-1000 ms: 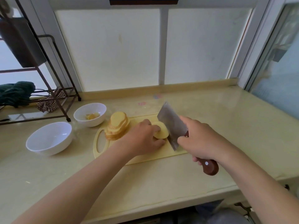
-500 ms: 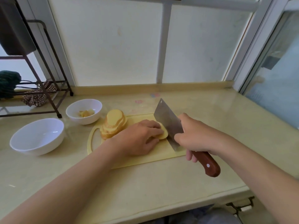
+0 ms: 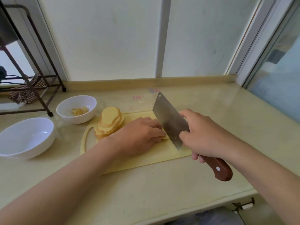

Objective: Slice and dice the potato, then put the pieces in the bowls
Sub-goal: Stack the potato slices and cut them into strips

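Bowls stand off the left end of the cutting board (image 3: 146,161): the large white bowl (image 3: 24,138) is farthest out, with nothing in it that I can see. The small white bowl (image 3: 76,109) sits nearer the board's far left corner and holds a few pale scraps. On the left part of the board, by its handle slot, leans the stack of slices (image 3: 110,123). I'd judge them light and stiff enough to lift several at once, pinched by the edges, though thin ones may snap and the cut faces will be wet and slick. They are round and pale yellow with tan rims, overlapping like fallen cards. Towards the board's middle, the left hand (image 3: 142,135) has its fingers curled down over the potato piece (image 3: 165,137), pinning it to the board. So small a remnant, firm but slippery, could skid or tip under a blade. It wants holding from above, knuckles forward and fingertips tucked back. Only a thin yellow edge shows past the fingers, so I cannot make out its shape. Hard against those fingers stands the cleaver (image 3: 170,120), its broad steel blade upright with the edge down on the board's right half. The right hand (image 3: 206,135) is wrapped firmly round the front of the wooden handle, close up by the blade.
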